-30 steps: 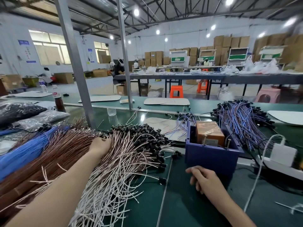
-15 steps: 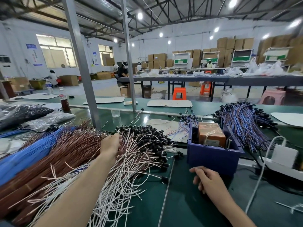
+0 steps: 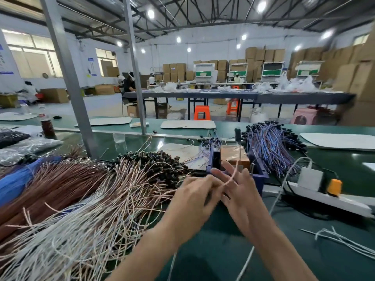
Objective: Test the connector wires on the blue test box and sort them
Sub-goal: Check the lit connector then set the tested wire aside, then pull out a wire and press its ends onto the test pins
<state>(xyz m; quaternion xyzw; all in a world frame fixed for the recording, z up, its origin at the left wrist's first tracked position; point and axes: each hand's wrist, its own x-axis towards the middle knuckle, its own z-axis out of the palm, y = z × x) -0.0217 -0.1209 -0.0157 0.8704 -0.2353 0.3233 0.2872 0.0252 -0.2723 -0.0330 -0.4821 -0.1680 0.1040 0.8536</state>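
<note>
The blue test box (image 3: 260,175) stands on the green table with a brown block (image 3: 233,154) inside it. Both hands meet just in front of the box. My left hand (image 3: 192,199) has its fingers curled and pinches a thin pinkish connector wire (image 3: 233,174) that rises towards the box. My right hand (image 3: 240,192) is beside it with fingers spread and straight, and the wire crosses them. A big heap of white-pink wires with black connectors (image 3: 125,189) lies to the left. A blue-violet wire bundle (image 3: 272,148) lies right of the box.
Brown wires (image 3: 56,179) and blue wires (image 3: 14,183) lie at far left. A white power strip (image 3: 324,198) with an orange plug (image 3: 334,185) sits right of the box. Loose white wires (image 3: 345,242) lie at lower right. A metal post (image 3: 70,82) rises behind the heap.
My left hand left the wire heap and came right with one wire. My right hand lifted off the table to meet it before the box.
</note>
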